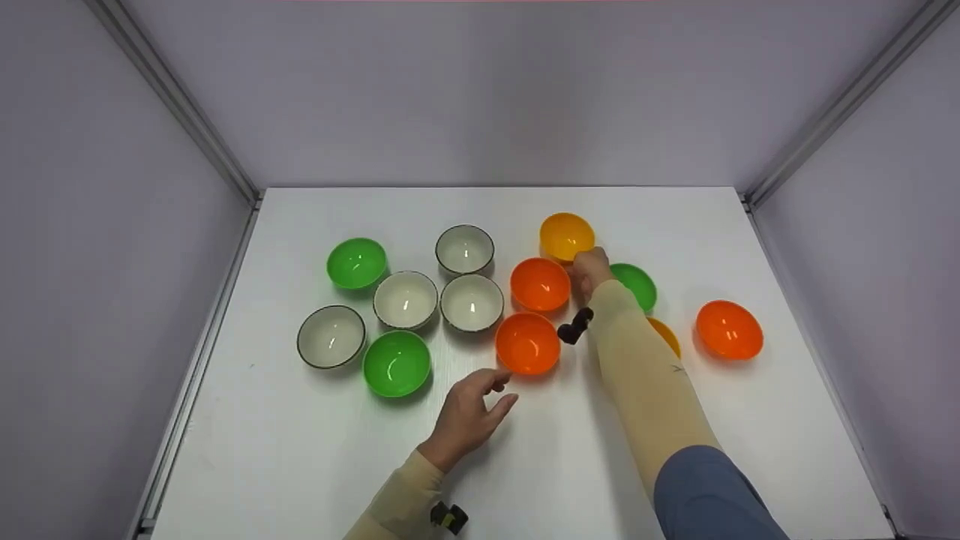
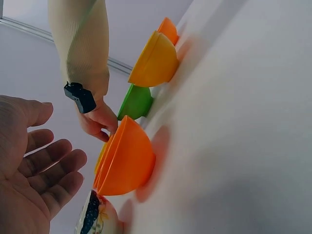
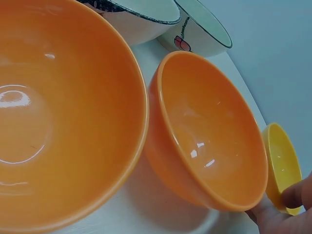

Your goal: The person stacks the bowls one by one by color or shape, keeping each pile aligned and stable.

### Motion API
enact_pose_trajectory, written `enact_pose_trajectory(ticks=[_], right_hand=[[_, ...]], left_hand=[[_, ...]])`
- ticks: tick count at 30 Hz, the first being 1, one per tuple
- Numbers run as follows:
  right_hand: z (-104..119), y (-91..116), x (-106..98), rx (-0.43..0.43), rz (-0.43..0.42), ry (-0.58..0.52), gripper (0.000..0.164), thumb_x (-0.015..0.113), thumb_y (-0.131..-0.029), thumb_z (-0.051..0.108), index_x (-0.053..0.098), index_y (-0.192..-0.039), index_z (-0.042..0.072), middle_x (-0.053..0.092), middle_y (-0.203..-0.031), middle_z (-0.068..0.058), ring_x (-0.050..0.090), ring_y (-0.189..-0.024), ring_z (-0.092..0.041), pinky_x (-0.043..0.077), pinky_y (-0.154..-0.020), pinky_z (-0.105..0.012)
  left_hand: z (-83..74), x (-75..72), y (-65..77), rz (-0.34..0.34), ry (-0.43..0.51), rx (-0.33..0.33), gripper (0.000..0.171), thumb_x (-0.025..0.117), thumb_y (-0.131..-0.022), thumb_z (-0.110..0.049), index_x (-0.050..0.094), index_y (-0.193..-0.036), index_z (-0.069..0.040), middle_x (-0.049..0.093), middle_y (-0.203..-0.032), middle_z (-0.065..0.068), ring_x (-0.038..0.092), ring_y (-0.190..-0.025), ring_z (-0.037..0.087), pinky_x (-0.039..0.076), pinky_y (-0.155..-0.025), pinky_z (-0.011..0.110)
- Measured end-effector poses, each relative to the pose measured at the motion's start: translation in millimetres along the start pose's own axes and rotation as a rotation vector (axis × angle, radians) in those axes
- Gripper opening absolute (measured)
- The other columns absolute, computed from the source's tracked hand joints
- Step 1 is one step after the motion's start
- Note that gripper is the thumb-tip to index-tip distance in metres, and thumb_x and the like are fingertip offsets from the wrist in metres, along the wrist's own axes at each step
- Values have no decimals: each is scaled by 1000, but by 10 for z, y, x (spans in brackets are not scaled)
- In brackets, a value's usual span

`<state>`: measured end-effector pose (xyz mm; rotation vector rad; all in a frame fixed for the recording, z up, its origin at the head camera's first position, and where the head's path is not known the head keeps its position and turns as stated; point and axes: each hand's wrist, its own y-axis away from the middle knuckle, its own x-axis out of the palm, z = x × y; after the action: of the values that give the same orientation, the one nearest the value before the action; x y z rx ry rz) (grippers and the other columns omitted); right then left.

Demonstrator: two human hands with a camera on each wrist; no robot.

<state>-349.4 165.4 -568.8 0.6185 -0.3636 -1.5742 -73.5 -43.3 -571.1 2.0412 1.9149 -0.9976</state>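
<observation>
My right hand point(image 1: 592, 268) pinches the near rim of a yellow bowl point(image 1: 566, 235) at the back of the table. In the right wrist view its thumb point(image 3: 294, 196) lies inside that yellow bowl point(image 3: 282, 161), with the fingers outside. Close by that hand stands an orange bowl point(image 1: 540, 284). A second orange bowl point(image 1: 527, 343) sits nearer to me. My left hand point(image 1: 466, 415) hovers just in front of this nearer bowl, fingers loosely bent and holding nothing; the left wrist view shows its bare palm point(image 2: 19, 161).
Left of the orange bowls stand several white bowls point(image 1: 472, 303) with dark rims, plus two green bowls point(image 1: 396, 364). My right forearm partly covers another green bowl point(image 1: 635, 286) and a yellow bowl point(image 1: 664, 335). An orange bowl point(image 1: 729, 330) stands far right. Walls point(image 1: 480, 90) enclose the white table.
</observation>
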Motion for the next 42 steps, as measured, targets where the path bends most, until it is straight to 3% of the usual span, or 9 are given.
enact_pose_trajectory(ticks=[6,14,23,28,32,37,42], right_hand=[[9,26,-55,21,19,-26,48,45,-79,-8,42,-125,4,48,-119,-8,44,-105,-25,37,-91,-35],[127,-7,-265,-42,61,-119,46,51,-84,-8,42,-127,5,54,-115,-15,54,-99,-29,43,-92,-39],[263,320,-733,-164,124,-111,45,34,-96,5,30,-140,12,49,-120,-17,55,-103,-30,43,-92,-38],[251,503,-994,-254,115,-63,42,34,-98,11,31,-141,13,47,-120,-15,56,-102,-27,43,-92,-41],[218,562,-1174,-306,68,19,40,34,-99,17,33,-139,12,47,-119,-14,56,-99,-24,47,-87,-36],[168,613,-1402,-341,-4,111,38,35,-99,24,38,-133,7,49,-115,-12,59,-92,-21,51,-77,-27],[117,671,-1493,-388,-52,190,41,37,-98,33,43,-129,7,51,-108,-10,57,-85,-19,51,-76,-28]], left_hand=[[39,0,5,-22,7,7,27,68,-83,-22,63,-107,-12,61,-93,-6,58,-83,11,48,-72,25],[71,-39,-44,-47,1,34,28,67,-83,-22,62,-108,-12,63,-94,-1,58,-82,11,48,-71,25],[14,-33,-90,-69,5,82,29,68,-82,-19,62,-107,-6,63,-92,3,58,-81,14,48,-71,25],[-45,-10,-137,-50,-10,101,29,68,-82,-20,61,-108,-9,62,-90,1,58,-81,14,48,-72,25],[-101,19,-219,-29,-15,106,30,67,-83,-23,61,-109,-9,61,-91,-1,58,-83,13,48,-74,25],[-231,127,-385,-25,-36,138,32,65,-84,-27,59,-110,-9,63,-93,2,59,-85,13,48,-76,23],[-419,251,-576,2,-46,182,39,64,-85,-31,55,-116,-9,62,-99,1,58,-91,10,46,-80,21]])
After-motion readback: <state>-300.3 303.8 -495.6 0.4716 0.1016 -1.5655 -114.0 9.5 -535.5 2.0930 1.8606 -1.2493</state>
